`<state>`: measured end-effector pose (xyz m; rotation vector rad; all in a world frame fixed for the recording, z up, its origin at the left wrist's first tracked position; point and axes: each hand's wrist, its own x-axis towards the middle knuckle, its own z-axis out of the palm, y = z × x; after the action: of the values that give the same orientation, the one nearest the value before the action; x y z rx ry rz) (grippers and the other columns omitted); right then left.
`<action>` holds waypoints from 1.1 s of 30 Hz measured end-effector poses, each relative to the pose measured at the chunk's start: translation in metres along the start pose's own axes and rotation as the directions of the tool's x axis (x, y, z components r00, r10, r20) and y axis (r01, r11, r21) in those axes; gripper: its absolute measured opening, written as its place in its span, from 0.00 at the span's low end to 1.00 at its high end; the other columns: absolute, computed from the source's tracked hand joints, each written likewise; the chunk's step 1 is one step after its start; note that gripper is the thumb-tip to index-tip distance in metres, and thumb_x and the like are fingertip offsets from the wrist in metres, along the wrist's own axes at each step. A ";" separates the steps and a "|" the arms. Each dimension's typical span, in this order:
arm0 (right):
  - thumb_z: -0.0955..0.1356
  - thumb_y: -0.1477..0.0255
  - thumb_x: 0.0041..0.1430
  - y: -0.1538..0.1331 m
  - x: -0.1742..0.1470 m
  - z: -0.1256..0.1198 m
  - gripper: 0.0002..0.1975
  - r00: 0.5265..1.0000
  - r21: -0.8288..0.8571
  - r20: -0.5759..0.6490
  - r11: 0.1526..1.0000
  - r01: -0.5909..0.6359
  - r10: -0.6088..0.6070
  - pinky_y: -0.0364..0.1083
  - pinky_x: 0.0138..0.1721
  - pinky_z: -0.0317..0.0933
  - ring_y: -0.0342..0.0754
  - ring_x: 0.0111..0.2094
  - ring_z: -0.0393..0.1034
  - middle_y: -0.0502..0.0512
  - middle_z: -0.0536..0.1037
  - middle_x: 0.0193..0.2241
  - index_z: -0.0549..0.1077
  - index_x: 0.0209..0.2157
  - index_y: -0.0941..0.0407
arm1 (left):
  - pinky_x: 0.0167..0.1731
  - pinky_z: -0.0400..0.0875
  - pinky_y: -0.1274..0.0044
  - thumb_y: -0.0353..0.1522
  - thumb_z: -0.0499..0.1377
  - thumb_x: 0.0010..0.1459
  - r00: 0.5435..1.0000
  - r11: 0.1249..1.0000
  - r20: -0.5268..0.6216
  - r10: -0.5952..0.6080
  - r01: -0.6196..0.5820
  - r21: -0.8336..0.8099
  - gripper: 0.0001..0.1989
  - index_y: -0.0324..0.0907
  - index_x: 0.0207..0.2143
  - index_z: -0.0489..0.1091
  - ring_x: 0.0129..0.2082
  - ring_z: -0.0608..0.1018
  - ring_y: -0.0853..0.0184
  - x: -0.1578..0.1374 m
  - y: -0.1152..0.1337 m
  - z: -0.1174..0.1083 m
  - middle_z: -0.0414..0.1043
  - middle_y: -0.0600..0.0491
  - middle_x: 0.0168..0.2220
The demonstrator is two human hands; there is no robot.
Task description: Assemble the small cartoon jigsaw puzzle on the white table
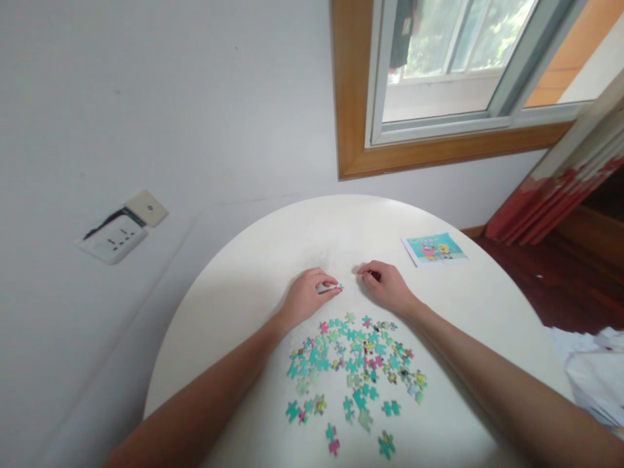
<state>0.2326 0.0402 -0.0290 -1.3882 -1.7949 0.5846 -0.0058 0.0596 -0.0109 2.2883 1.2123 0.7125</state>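
Between the thumb and fingers of my left hand is a small puzzle piece with pink and teal on it, held just over the white table. My right hand rests a little to the right, its fingers curled and pressed together; whether anything is in them is hidden. Nearer to me, below both hands, lie many loose puzzle pieces, mostly teal, with some pink, yellow and pale green ones. Two pieces, teal and pink, touch near the front.
The round white table stands against a wall. At its back right lies a picture card with cartoon figures. A wall socket is on the left, a window above, a red and cream curtain and white plastic bag at right.
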 end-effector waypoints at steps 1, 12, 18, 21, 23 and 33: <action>0.63 0.73 0.58 0.000 0.000 0.000 0.13 1.000 0.003 -0.003 1.000 0.000 0.000 0.45 0.35 0.61 0.46 0.30 0.70 0.54 0.81 0.32 0.80 0.38 0.56 | 0.39 0.67 0.75 0.38 0.66 0.57 1.000 1.000 -0.002 0.006 -0.006 0.001 0.07 0.46 0.37 0.79 0.36 0.75 0.66 0.000 0.000 0.000 0.75 0.54 0.34; 0.63 0.74 0.58 0.002 0.003 0.003 0.14 1.000 -0.018 -0.014 1.000 0.005 -0.005 0.44 0.36 0.63 0.46 0.31 0.72 0.55 0.82 0.34 0.81 0.38 0.57 | 0.37 0.67 0.75 0.40 0.65 0.58 1.000 1.000 0.008 0.028 -0.028 -0.003 0.09 0.45 0.37 0.79 0.35 0.75 0.67 0.000 -0.001 0.000 0.76 0.54 0.34; 0.63 0.74 0.58 0.001 0.004 0.002 0.14 1.000 -0.049 -0.008 0.999 -0.008 0.007 0.45 0.36 0.63 0.46 0.30 0.72 0.55 0.82 0.34 0.81 0.38 0.56 | 0.37 0.67 0.74 0.40 0.65 0.57 1.000 1.000 0.003 0.022 -0.022 0.002 0.10 0.46 0.37 0.79 0.35 0.75 0.66 0.001 -0.002 0.002 0.77 0.53 0.35; 0.63 0.74 0.58 0.002 0.004 0.003 0.13 1.000 -0.052 -0.011 0.999 -0.008 0.007 0.44 0.36 0.63 0.46 0.31 0.72 0.55 0.82 0.34 0.81 0.37 0.56 | 0.37 0.67 0.74 0.40 0.65 0.57 1.000 1.000 0.006 0.008 -0.008 0.006 0.10 0.45 0.37 0.79 0.34 0.75 0.66 0.002 -0.002 0.002 0.77 0.53 0.35; 0.63 0.74 0.58 0.002 0.004 0.003 0.13 1.000 -0.052 -0.014 0.999 -0.003 0.003 0.44 0.36 0.63 0.46 0.31 0.72 0.55 0.82 0.35 0.81 0.38 0.56 | 0.37 0.68 0.74 0.41 0.65 0.57 1.000 1.000 0.009 0.005 -0.005 -0.001 0.11 0.45 0.38 0.79 0.35 0.75 0.66 0.002 -0.002 0.003 0.77 0.53 0.35; 0.64 0.74 0.58 0.002 0.003 0.001 0.13 1.000 -0.073 0.005 0.997 -0.001 0.001 0.45 0.37 0.62 0.46 0.31 0.70 0.55 0.82 0.35 0.81 0.38 0.56 | 0.36 0.67 0.76 0.39 0.65 0.57 1.000 1.000 -0.016 -0.009 0.009 0.000 0.09 0.45 0.38 0.80 0.33 0.75 0.68 0.003 -0.002 0.005 0.77 0.54 0.34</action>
<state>0.2328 0.0439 -0.0300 -1.4380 -1.8356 0.5280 -0.0024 0.0629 -0.0150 2.2802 1.2286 0.7284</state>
